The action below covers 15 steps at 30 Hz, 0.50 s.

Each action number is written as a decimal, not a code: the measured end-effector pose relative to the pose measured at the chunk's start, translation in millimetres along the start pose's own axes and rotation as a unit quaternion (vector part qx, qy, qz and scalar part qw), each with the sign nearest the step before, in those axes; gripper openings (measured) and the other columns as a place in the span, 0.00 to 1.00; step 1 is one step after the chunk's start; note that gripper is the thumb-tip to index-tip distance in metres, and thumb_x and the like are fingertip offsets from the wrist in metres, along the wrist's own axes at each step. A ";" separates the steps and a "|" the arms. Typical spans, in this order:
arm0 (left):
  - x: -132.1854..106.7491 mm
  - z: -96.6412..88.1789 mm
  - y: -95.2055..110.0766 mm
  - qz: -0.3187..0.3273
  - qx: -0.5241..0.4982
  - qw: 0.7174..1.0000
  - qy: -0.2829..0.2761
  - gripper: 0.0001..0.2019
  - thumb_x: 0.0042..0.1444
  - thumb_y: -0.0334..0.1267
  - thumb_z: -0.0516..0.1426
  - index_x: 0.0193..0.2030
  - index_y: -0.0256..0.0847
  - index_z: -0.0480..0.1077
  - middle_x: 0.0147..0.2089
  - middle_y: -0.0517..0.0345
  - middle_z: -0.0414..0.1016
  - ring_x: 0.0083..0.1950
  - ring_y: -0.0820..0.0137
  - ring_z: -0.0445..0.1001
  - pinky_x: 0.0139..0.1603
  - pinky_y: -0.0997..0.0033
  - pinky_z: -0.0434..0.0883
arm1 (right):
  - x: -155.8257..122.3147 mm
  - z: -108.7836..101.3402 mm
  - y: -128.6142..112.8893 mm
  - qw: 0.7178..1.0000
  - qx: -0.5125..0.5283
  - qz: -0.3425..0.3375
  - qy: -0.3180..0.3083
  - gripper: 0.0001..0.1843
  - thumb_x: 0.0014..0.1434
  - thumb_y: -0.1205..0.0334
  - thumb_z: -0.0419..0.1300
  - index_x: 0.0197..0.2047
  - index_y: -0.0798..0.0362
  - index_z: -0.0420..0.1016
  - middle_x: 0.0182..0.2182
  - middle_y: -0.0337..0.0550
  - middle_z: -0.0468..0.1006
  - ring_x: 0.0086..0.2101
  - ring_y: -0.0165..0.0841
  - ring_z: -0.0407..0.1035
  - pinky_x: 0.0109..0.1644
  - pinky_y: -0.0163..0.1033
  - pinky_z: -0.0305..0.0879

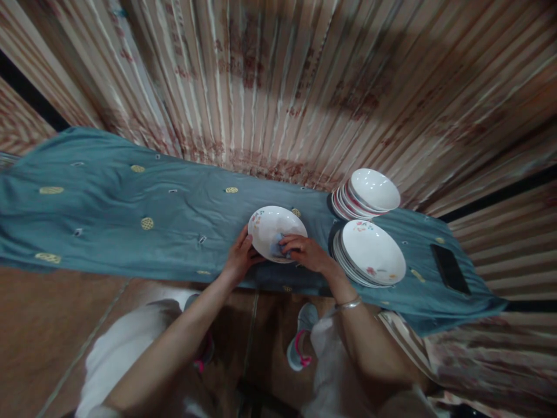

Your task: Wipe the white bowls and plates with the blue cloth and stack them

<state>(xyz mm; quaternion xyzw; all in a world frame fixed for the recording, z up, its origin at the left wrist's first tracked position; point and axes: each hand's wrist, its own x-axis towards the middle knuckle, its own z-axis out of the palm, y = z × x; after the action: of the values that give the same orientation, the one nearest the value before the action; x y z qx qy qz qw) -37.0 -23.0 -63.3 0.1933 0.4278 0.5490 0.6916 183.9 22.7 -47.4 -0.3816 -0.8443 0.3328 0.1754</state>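
Observation:
A white plate [265, 232] with small painted flowers is in front of me, near the front edge of the cloth-covered table. My left hand [240, 253] grips its left rim, the thumb by the edge and the fingers partly hidden beneath. Inside the plate my right hand [307, 251] presses a bluish cloth [277, 245] against the surface, fingers bent around it. Just right of that hand stands a stack of similar flowered plates [373, 252]. Behind this stack is a stack of white bowls [375, 190] with reddish outsides.
A teal tablecloth [187, 215] with yellow motifs covers the long, narrow table. At the right end lies a black phone [450, 268]. Pleated patterned curtains [270, 87] hang behind the table, and dark bars cross at both sides. My feet are on the brown floor [65, 325] below.

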 end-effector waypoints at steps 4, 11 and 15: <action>-0.1 0.4 0.1 -0.003 0.001 1.000 0.002 0.33 0.57 0.45 0.63 0.70 0.52 0.60 0.55 0.49 0.78 0.43 0.61 0.82 0.42 0.57 0.80 | -0.9 -2.7 5.7 0.999 -0.032 0.023 0.021 0.18 0.51 0.78 0.58 0.37 0.50 0.83 0.50 0.45 0.82 0.55 0.39 0.73 0.63 0.50 0.66; 2.0 0.4 -0.8 0.004 0.019 1.000 0.005 0.35 0.58 0.46 0.62 0.71 0.50 0.59 0.56 0.48 0.77 0.42 0.61 0.81 0.39 0.59 0.80 | 7.9 -0.1 12.5 0.991 -0.099 0.056 0.068 0.19 0.52 0.77 0.55 0.41 0.51 0.82 0.52 0.46 0.81 0.56 0.39 0.72 0.65 0.51 0.65; 2.7 0.2 -0.8 -0.001 0.018 1.000 0.005 0.35 0.57 0.46 0.62 0.70 0.51 0.59 0.56 0.48 0.77 0.42 0.62 0.81 0.38 0.60 0.80 | 17.2 1.7 17.2 0.986 -0.124 0.071 0.087 0.17 0.56 0.75 0.54 0.43 0.52 0.80 0.52 0.47 0.81 0.55 0.38 0.73 0.65 0.48 0.64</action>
<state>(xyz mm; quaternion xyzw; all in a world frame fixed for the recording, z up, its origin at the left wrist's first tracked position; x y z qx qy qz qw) -36.3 -20.7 -64.9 0.2025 0.4410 0.5420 0.6861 180.9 43.4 -59.8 -0.4866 -0.8316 0.2023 0.1751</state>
